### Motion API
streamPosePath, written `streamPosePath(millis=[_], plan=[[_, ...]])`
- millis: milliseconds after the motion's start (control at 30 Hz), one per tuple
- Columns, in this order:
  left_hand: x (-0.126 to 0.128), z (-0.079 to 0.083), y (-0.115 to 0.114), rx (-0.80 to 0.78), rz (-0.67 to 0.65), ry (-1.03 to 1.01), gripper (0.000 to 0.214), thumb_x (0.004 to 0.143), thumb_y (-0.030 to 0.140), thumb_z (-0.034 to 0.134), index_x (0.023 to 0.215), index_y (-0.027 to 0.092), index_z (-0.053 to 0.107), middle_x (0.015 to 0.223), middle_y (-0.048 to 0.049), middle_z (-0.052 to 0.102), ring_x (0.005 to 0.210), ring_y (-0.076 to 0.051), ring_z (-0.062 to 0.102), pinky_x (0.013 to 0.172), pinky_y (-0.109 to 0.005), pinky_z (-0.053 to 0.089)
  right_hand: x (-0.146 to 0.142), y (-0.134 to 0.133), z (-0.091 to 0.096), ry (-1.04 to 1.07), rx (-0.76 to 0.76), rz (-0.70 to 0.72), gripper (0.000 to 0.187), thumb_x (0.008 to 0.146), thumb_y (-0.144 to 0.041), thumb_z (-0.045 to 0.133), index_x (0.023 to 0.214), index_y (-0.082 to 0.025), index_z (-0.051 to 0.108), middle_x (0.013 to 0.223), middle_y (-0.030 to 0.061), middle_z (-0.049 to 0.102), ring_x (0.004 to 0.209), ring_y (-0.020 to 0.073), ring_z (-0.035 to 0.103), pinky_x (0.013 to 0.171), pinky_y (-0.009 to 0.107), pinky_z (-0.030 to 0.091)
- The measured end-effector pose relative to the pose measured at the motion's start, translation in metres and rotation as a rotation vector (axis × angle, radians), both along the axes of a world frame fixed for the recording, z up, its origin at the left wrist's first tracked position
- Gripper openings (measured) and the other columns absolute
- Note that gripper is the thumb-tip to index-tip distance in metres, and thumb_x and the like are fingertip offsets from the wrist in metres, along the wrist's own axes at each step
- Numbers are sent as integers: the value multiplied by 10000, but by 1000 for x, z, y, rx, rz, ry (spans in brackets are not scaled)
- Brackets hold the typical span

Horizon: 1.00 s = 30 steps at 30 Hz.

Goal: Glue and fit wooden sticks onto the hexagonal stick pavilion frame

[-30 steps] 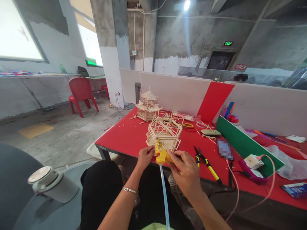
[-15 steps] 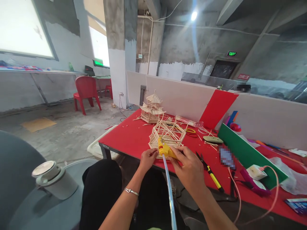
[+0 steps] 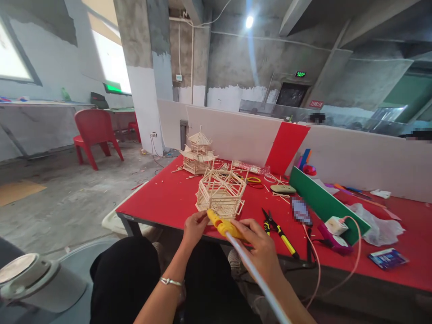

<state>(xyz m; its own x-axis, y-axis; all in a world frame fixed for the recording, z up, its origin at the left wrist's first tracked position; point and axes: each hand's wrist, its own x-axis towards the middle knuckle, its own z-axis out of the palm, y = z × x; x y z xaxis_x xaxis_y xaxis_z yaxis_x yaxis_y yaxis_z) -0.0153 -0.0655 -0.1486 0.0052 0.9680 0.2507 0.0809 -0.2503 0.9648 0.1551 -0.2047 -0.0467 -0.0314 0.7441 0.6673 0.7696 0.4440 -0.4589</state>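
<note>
My right hand [image 3: 258, 240] grips a yellow hot glue gun [image 3: 225, 227], and a long translucent glue stick [image 3: 258, 279] runs out of its back toward me. Close to the gun's nozzle, my left hand [image 3: 195, 231] is closed in a pinch; what its fingertips hold is too small to make out. Just beyond both hands stands an open frame of thin wooden sticks [image 3: 221, 191] on the red table [image 3: 158, 198]. Behind it to the left is a tiered stick pagoda [image 3: 199, 155].
Right of my hands lie black-and-yellow pliers [image 3: 280, 231], a phone [image 3: 301, 210] and a charger [image 3: 336, 226] with a pink cable. Yellow-handled scissors [image 3: 254, 182] and loose sticks sit farther back. A green board [image 3: 327, 204] stands on edge. A lidded jug [image 3: 43, 283] is at lower left.
The view has swung to the right. The glue gun's nozzle has dropped from in front of the frame's wall to its near lower edge, beside my left fingertips. Both hands keep their grip.
</note>
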Motion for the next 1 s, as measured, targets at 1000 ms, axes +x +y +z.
streamPosePath(millis=[1000], plan=[[2,12,-3,-54,-99,20,385,708,440,799,993,181,797,1022,-69,795,1019,-300,710,952,-398,523,100,54,19,508,-282,-242,563,846,-617,615,1136,-154,753,796,47,743,643,206,679,654,310,520]])
